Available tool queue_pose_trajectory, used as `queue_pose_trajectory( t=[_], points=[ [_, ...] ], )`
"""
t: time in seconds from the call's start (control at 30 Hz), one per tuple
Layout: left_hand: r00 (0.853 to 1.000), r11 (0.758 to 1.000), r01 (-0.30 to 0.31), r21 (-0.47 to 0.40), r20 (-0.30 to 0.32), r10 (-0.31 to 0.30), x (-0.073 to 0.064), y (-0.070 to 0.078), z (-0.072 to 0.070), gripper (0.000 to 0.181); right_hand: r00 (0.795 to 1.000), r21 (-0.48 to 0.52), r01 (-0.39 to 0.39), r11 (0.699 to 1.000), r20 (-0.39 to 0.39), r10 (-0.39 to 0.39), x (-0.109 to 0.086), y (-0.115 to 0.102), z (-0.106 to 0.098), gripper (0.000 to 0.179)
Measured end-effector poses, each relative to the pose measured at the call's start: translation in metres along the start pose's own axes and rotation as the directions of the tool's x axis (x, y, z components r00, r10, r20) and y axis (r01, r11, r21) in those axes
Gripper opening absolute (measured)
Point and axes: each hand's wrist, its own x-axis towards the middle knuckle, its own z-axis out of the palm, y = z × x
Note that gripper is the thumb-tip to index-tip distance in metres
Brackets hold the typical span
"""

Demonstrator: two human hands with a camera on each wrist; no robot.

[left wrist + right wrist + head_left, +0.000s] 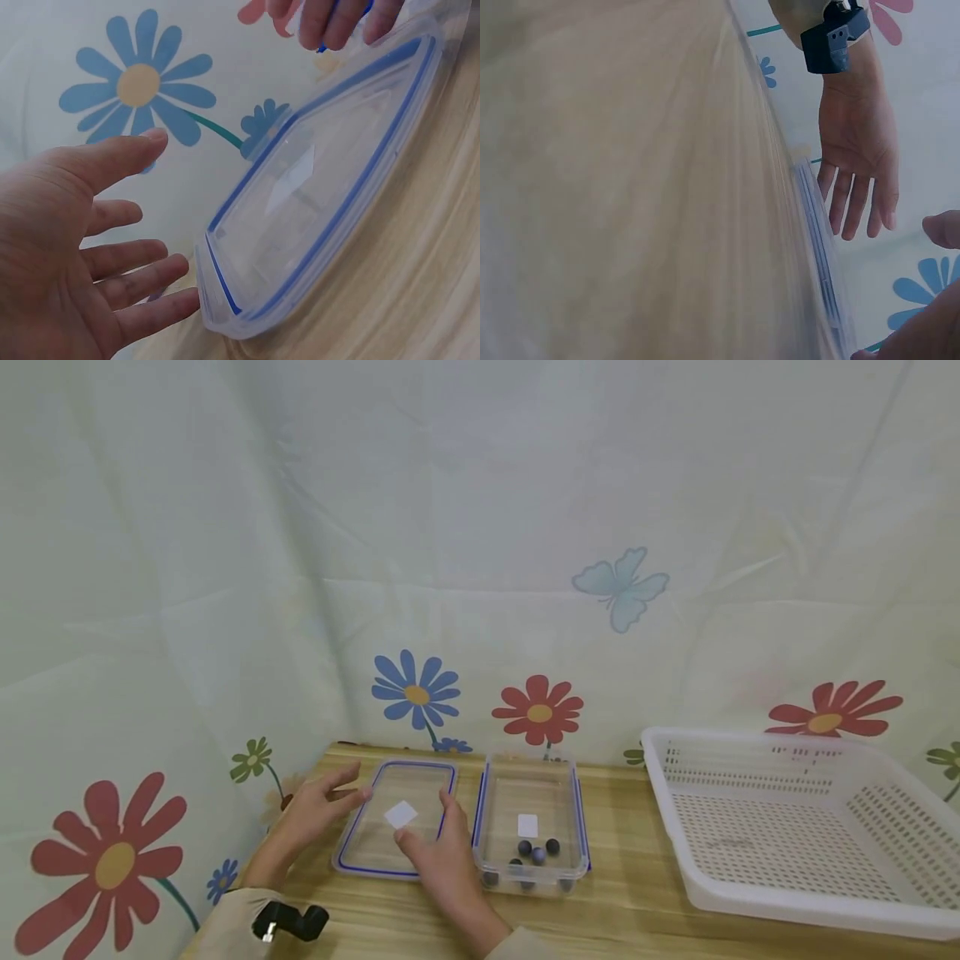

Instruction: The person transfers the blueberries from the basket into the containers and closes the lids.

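A clear plastic lid (375, 847) with a blue seal lies flat on the wooden table in the head view, a white square label (401, 814) on it. My left hand (311, 814) is at its left edge, fingers spread and holding nothing. In the left wrist view its fingertips come right up to the corner of the lid (330, 187). Over the right side of the lid is my right hand (448, 860), thumb and fingers apart. Beside it stands a clear plastic container (528, 789) with several dark balls (538, 856) in it.
A large white plastic basket (817, 910) with perforated walls stands on the table at the right. Behind the table (615, 827) hangs a pale curtain (480, 527) printed with flowers and a butterfly; it also runs along the left side.
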Motion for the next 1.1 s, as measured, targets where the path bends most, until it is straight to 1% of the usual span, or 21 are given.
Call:
queue_pose_trajectory(
  t=[0.13,0.33,0.43,0.5,0.67,0.8,0.97,1.1],
  points=[
    [0.999,1.000,0.011,0.028,0.032,-0.012,-0.002,-0.005,0.000,0.078,1.000,-0.031,-0.014,0.999,0.009,0.015,0.000,0.003,0.003,0.094],
    [0.997,0.999,0.044,0.013,0.065,-0.044,-0.001,-0.011,0.001,0.067,1.000,-0.078,-0.017,0.997,0.005,0.017,-0.002,0.005,0.005,0.091],
    [0.996,0.998,0.068,0.008,0.064,-0.068,-0.001,-0.013,0.001,0.064,1.000,-0.090,-0.024,0.996,0.005,0.025,-0.002,0.006,0.006,0.090],
    [0.995,0.997,0.076,0.004,0.058,-0.076,-0.001,-0.014,0.002,0.062,1.000,-0.076,-0.019,0.997,0.005,0.020,-0.002,0.006,0.006,0.088],
    [0.996,0.998,0.070,-0.008,0.053,-0.069,-0.003,-0.015,0.001,0.060,1.000,-0.015,-0.015,1.000,0.016,0.015,-0.002,0.009,0.005,0.086],
    [0.996,0.996,0.079,-0.031,0.042,-0.078,-0.003,-0.015,-0.001,0.058,1.000,-0.013,-0.022,1.000,0.017,0.022,-0.002,0.009,0.005,0.084],
    [0.997,0.994,0.079,-0.071,0.009,-0.079,-0.001,-0.012,-0.005,0.058,1.000,-0.022,0.015,1.000,-0.009,-0.015,0.000,0.007,0.006,0.081],
    [0.996,0.989,0.093,-0.112,0.000,-0.094,-0.001,-0.005,-0.011,0.062,0.999,-0.016,0.035,0.999,-0.015,-0.036,-0.001,0.003,0.004,0.080]
  ],
)
